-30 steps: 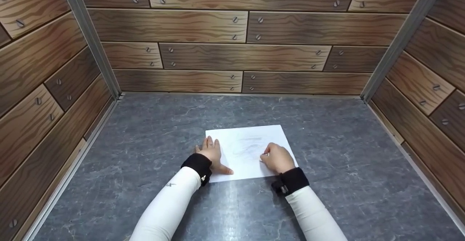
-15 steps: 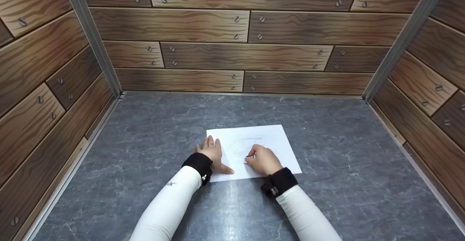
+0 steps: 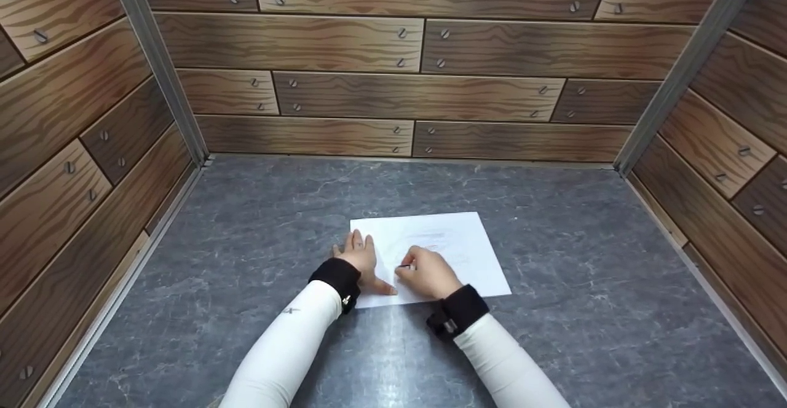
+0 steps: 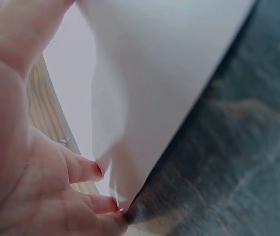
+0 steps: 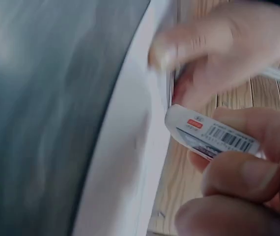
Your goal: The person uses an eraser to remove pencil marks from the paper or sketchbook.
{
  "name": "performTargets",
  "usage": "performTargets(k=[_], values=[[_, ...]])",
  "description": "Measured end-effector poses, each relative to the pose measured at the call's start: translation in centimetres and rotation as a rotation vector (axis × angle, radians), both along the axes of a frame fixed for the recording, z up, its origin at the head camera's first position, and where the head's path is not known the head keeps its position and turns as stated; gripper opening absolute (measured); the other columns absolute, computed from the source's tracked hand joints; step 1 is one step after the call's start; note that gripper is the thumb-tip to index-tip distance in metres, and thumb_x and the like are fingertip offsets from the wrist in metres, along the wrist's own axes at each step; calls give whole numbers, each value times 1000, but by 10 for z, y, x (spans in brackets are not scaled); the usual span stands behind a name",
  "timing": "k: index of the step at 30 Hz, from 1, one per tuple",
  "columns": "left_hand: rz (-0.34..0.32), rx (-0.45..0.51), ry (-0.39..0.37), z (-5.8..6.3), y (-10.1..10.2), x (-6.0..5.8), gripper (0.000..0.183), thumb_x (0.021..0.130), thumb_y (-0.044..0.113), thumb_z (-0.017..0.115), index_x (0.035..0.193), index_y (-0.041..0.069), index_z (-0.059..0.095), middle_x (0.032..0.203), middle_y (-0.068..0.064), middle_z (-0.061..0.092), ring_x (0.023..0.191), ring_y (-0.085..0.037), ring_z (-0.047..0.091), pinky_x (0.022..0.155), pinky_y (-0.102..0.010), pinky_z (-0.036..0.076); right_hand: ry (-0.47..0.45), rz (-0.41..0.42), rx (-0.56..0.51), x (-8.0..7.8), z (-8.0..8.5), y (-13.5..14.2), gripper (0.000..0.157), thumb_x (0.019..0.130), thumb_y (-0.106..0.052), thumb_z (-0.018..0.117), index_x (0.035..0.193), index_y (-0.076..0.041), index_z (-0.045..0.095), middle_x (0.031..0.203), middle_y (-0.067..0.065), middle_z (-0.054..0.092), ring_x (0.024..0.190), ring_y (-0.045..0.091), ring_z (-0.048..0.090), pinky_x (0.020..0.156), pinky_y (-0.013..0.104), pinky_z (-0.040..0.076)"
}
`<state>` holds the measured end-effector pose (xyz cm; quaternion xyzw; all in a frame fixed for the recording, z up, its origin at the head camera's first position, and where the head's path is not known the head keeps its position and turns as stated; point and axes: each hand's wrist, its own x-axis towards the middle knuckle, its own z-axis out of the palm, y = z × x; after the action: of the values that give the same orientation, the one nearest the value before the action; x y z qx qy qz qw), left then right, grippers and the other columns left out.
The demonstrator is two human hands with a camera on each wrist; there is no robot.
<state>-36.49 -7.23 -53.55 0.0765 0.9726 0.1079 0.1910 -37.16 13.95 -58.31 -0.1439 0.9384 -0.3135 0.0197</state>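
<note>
A white sheet of paper (image 3: pixel 473 254) lies on the grey tabletop, bearing faint grey scribble marks (image 3: pixel 424 236). My left hand (image 3: pixel 359 263) rests on its left side, fingers spread and thumb stretched toward the near edge. In the left wrist view the paper (image 4: pixel 150 69) bulges up a little beside the palm. My right hand (image 3: pixel 430 274) pinches a white eraser (image 5: pixel 191 127) with a barcode on its printed sleeve, between thumb and fingers. That eraser is low over the paper near the left thumb; whether its end touches the sheet is hard to tell.
Wood-patterned panels (image 3: pixel 344 94) wall in the table at the back and both sides. Grey metal posts (image 3: pixel 160 64) stand in the back corners. The marbled grey tabletop (image 3: pixel 276 211) surrounds the sheet. Black bands (image 3: pixel 465 308) with cameras sit on both wrists.
My right hand has slid left across the paper with the eraser, ending close to the left thumb. More of the sheet's right side shows. The left hand has stayed in place.
</note>
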Motion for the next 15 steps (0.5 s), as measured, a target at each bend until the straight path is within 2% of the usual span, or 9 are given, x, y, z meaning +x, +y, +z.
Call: performTargets(k=[2,5,12,15], values=[[-1,-2,-7,-1,0,0,146,91,76,91,187,-4,15,195,-35,4,186,-48,5,147,-77,18,-2,17,17,1,0,-7,18,105,-28,86,98,-16,74,81,-5,67,71,10,54,72,31,48],[-4,-16,-22,-1,0,-1,145,93,77,90,187,-3,14,195,-34,3,187,-47,4,147,-76,18,12,-2,64,2,2,-10,16,102,-26,85,95,-16,73,85,-2,74,72,12,58,74,33,53],[-10,-29,-37,2,0,-3,146,93,79,88,188,-2,12,196,-33,2,187,-46,2,148,-75,18,13,-127,179,-2,9,0,15,99,-19,83,90,-16,71,83,1,73,71,17,59,70,35,50],[-9,-32,-25,2,0,-2,146,92,79,88,187,-2,14,195,-34,3,187,-47,3,147,-75,19,31,-121,145,-2,8,-2,15,101,-21,83,92,-16,72,83,0,72,70,15,58,70,34,50]])
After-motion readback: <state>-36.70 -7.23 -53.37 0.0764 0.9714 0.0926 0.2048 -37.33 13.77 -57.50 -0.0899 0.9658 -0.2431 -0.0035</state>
